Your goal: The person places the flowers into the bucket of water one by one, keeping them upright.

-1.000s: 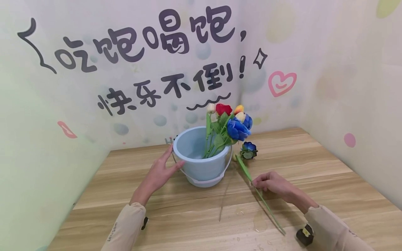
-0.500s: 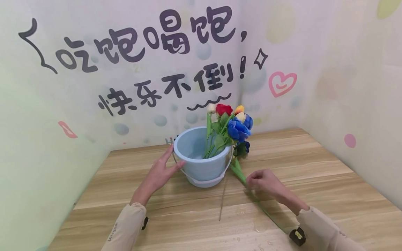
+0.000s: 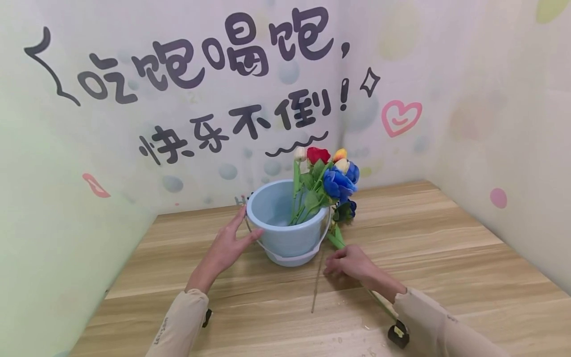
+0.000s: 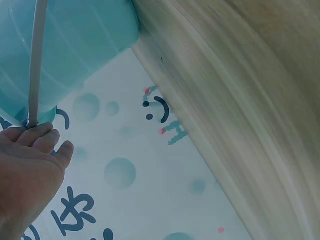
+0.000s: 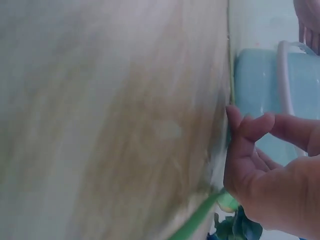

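Observation:
A light blue bucket (image 3: 290,242) stands on the table, holding artificial flowers, among them a red rose (image 3: 318,155) and a blue flower (image 3: 338,184). My left hand (image 3: 223,252) rests against its left side, fingers and thumb spread at the rim. Right of the bucket, my right hand (image 3: 350,264) hovers low with loosely bent fingers (image 5: 242,142). Beside its fingertips lies a thin brown stem (image 3: 315,293); whether they touch is unclear. A green-leaved flower stem (image 3: 336,238) lies partly under the right wrist. A dark blue flower (image 3: 346,210) lies behind it.
The wooden table (image 3: 446,248) meets a printed wall (image 3: 214,188) at the back and walls on both sides. Small wet drops (image 3: 343,303) dot the table near the right hand. The bucket's handle (image 4: 36,65) hangs down its outside.
My right hand first slid the green-leaved stem leftward, then let go of it and moved left towards the thin brown stem. The left hand and the bucket have stayed in place.

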{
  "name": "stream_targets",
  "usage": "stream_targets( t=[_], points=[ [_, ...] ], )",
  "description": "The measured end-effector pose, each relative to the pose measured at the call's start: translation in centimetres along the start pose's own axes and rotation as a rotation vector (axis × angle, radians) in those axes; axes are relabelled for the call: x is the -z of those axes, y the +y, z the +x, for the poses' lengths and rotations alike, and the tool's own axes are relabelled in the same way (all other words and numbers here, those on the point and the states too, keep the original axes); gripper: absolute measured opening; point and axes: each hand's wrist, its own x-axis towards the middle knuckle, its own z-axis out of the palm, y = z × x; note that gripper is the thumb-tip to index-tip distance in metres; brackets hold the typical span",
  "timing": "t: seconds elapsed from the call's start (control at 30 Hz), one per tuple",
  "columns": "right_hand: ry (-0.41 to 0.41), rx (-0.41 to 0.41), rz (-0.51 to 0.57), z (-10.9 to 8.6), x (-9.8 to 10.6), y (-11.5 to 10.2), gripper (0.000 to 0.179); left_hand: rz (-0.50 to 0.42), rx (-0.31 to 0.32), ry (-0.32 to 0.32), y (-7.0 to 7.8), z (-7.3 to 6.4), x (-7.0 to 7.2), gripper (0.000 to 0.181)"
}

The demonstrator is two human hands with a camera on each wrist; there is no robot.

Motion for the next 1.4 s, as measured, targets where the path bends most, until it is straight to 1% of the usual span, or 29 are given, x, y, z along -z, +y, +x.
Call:
stream_targets(
  t=[0.1, 0.17, 0.27, 0.43, 0.5, 0.7, 0.87, 1.0, 1.13, 1.3, 1.4],
  points=[
    [0.026, -0.03, 0.037, 0.3, -0.5, 0.0, 0.023, -0.001, -0.001, 0.0, 0.1, 0.0, 0.0, 0.09],
    [0.039, -0.038, 0.043, 0.5, -0.7, 0.0, 0.021, 0.0, -0.001, -0.001, 0.1, 0.0, 0.0, 0.09],
    [0.048, -0.032, 0.014, 0.8, -1.0, -0.2, 0.016, 0.0, 0.0, 0.0, 0.1, 0.0, 0.1, 0.09],
    [0.054, -0.033, -0.065, 1.4, -1.4, -0.4, 0.007, 0.002, 0.001, 0.001, 0.2, 0.1, 0.1, 0.091],
    [0.063, -0.041, -0.093, 1.5, -1.7, -0.4, 0.008, 0.0, 0.002, 0.001, 0.2, 0.1, 0.0, 0.091],
    [0.129, -0.048, -0.159, 1.9, -2.2, -0.4, 0.014, -0.006, -0.004, 0.002, 0.2, 0.1, 0.0, 0.091],
    [0.152, -0.053, -0.183, 2.1, -2.2, -0.2, 0.017, -0.006, -0.01, 0.006, 0.1, 0.1, -0.1, 0.091],
    [0.153, -0.048, -0.187, 2.3, -2.5, -0.2, 0.018, -0.014, -0.016, 0.01, -0.1, 0.0, -0.2, 0.091],
    [0.163, -0.053, -0.169, 2.3, -2.7, -0.2, 0.019, -0.017, -0.019, 0.008, -0.2, 0.0, -0.3, 0.09],
    [0.189, -0.074, -0.14, 1.7, -2.7, -0.3, 0.013, -0.016, -0.012, 0.003, -0.3, 0.0, -0.4, 0.091],
    [0.2, -0.054, -0.097, 1.3, -2.5, -0.4, 0.01, -0.013, 0.003, 0.005, -0.3, 0.0, -0.3, 0.092]
  ],
)
